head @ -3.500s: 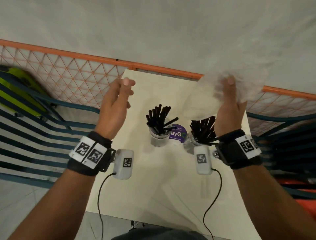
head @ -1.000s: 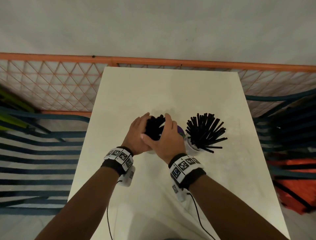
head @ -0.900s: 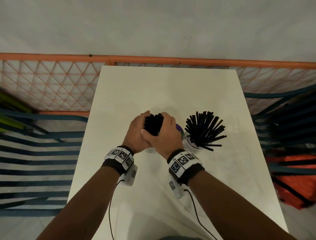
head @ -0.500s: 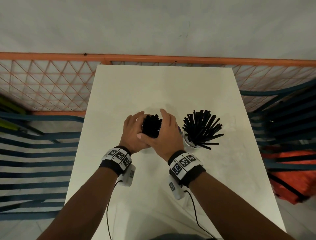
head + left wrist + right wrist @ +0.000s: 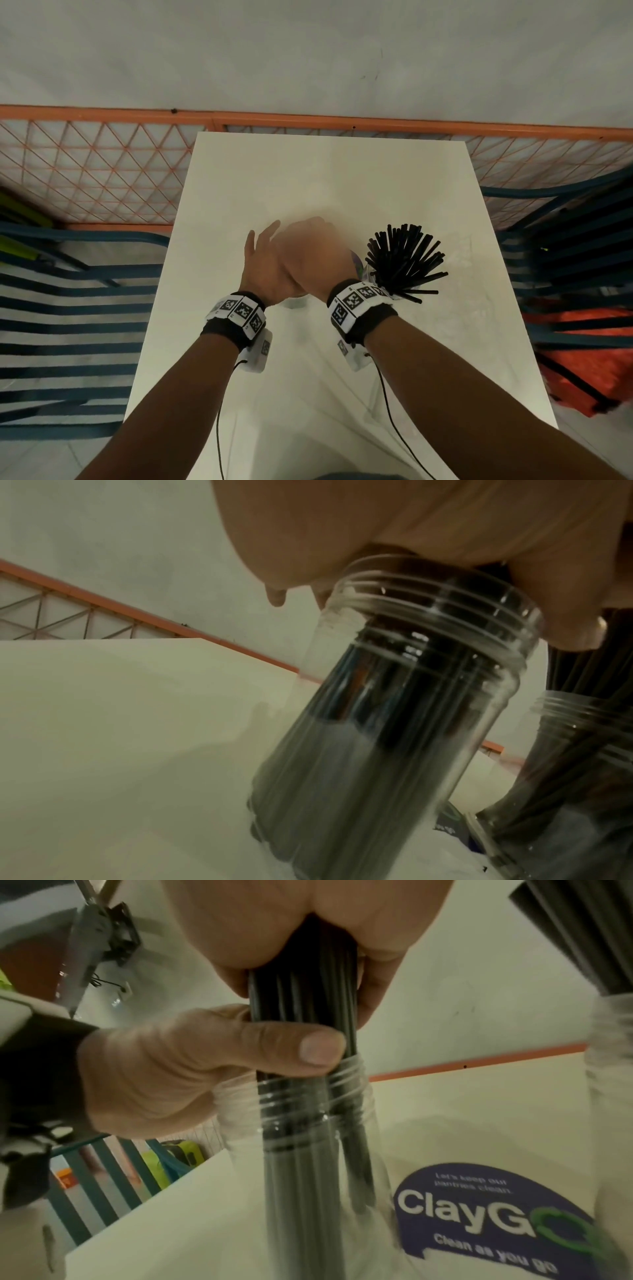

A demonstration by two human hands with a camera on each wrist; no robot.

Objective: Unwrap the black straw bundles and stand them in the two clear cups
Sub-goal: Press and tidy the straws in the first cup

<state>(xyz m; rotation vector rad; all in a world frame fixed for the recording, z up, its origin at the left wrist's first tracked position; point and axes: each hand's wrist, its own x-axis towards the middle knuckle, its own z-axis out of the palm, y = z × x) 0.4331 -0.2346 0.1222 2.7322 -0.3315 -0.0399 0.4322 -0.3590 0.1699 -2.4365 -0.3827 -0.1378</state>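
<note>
On the white table (image 5: pixel 325 171) stand two clear cups of black straws. The right cup (image 5: pixel 369 274) holds straws (image 5: pixel 404 260) that fan out freely. My hands hide the left cup (image 5: pixel 394 723) from above. My right hand (image 5: pixel 318 260), blurred, grips the tops of the left cup's straw bundle (image 5: pixel 301 1001). My left hand (image 5: pixel 263 267) stands beside it with its fingers straight. Its thumb (image 5: pixel 274 1047) lies across the bundle just above the cup rim (image 5: pixel 291 1096). The second cup (image 5: pixel 565 777) stands close on the right.
A purple ClayGo sticker (image 5: pixel 479 1218) lies on the table between the cups. An orange mesh fence (image 5: pixel 102 164) runs behind the table. Blue slatted chairs (image 5: pixel 68 308) flank both sides, and an orange bag (image 5: pixel 582 359) lies at the right.
The clear wrapper my right hand held 3.5 s ago is gone. Both hands had gathered the left cup's straws; now my left fingers have straightened away and my right hand covers the bundle's top.
</note>
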